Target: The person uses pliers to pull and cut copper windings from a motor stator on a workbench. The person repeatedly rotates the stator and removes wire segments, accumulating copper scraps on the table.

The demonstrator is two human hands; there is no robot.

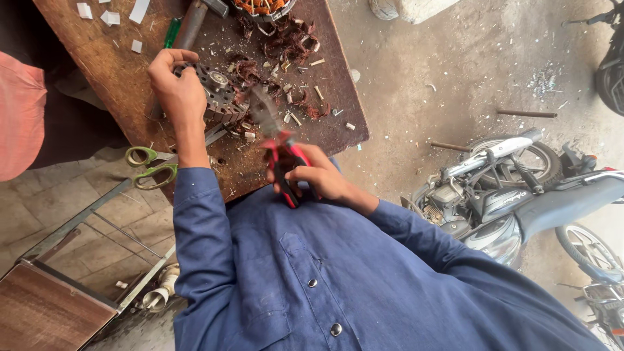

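My left hand (174, 88) grips a round metal motor stator (218, 94) that rests on the brown wooden workbench (104, 62). My right hand (311, 174) is closed on pliers with red and black handles (281, 146). The jaws of the pliers point up toward the stator's lower right side, where copper wire hangs. Loose clumps of reddish copper wire (289, 42) lie on the bench behind the stator. I wear a blue long-sleeved shirt.
Scissors with yellow-green handles (153, 166) lie at the bench's near edge. A hammer (192, 23) and a green-handled tool (171, 31) lie behind my left hand. Another wound stator (263, 8) sits at the top. A person in pink (19, 114) stands left. Motorcycles (507, 188) are parked right.
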